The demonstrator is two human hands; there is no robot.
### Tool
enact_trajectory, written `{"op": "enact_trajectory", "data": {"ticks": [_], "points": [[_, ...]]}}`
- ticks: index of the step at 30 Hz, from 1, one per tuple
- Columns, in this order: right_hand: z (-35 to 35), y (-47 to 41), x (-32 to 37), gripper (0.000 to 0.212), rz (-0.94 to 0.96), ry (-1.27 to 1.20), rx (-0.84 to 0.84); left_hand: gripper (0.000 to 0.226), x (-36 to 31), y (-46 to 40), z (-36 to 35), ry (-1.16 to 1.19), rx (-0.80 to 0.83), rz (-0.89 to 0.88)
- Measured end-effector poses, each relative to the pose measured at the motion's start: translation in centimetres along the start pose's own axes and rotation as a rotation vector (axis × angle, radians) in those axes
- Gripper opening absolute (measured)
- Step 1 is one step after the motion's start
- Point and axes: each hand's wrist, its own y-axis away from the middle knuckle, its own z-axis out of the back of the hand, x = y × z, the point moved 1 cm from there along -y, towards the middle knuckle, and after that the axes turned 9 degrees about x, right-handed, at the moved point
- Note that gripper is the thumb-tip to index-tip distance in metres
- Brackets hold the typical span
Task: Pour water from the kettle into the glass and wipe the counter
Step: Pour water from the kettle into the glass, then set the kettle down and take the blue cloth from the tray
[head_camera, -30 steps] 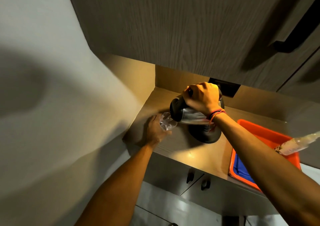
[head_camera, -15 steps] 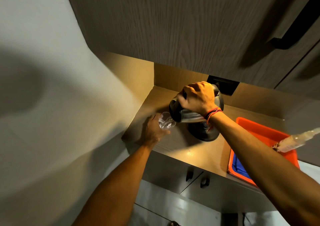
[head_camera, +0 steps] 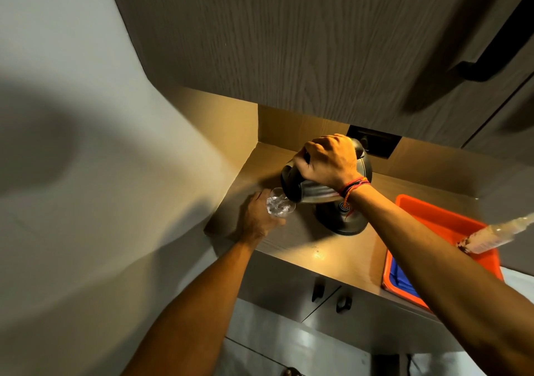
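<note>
A steel kettle (head_camera: 315, 192) with a black lid is tipped to the left, its spout over a clear glass (head_camera: 279, 204). My right hand (head_camera: 326, 159) is shut on the kettle's handle from above. My left hand (head_camera: 257, 217) grips the glass from the left side, on the wooden counter (head_camera: 303, 245). Water glints inside the glass. The kettle's black round base (head_camera: 344, 219) stands on the counter below the kettle.
An orange tray (head_camera: 439, 217) with something blue inside it sits at the counter's right end. A clear bottle (head_camera: 491, 234) lies across the tray. A dark upper cabinet (head_camera: 289, 43) hangs low overhead. A wall closes the left side. Cupboard doors with dark handles (head_camera: 318, 289) are below.
The kettle has tipped a little further toward the glass. Both hands keep their holds and their places.
</note>
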Motion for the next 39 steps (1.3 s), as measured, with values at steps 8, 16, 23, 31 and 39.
{"op": "enact_trajectory", "data": {"ticks": [8, 16, 23, 31, 39], "points": [[-5.1, 3.2, -7.4, 0.043, -0.714, -0.503, 0.361, 0.077, -1.3, -0.8, -0.1, 0.149, 0.05, 0.045], [-2.1, 2.6, -9.5, 0.044, -0.906, -0.577, -0.236, 0.085, -2.3, -2.4, -0.7, 0.311, 0.01, 0.141], [-4.8, 6.7, -12.9, 0.04, -1.078, -0.867, -0.364, 0.089, -2.2, -3.1, -2.1, 0.318, -0.001, 0.191], [-8.1, 9.8, -16.1, 0.032, -1.173, -1.122, -0.434, 0.095, -1.8, -4.4, -2.5, 0.322, -0.008, 0.221], [-9.2, 12.2, -17.0, 0.026, -1.147, -1.291, -0.474, 0.097, -1.4, -4.9, -3.3, 0.326, -0.011, 0.263]]}}
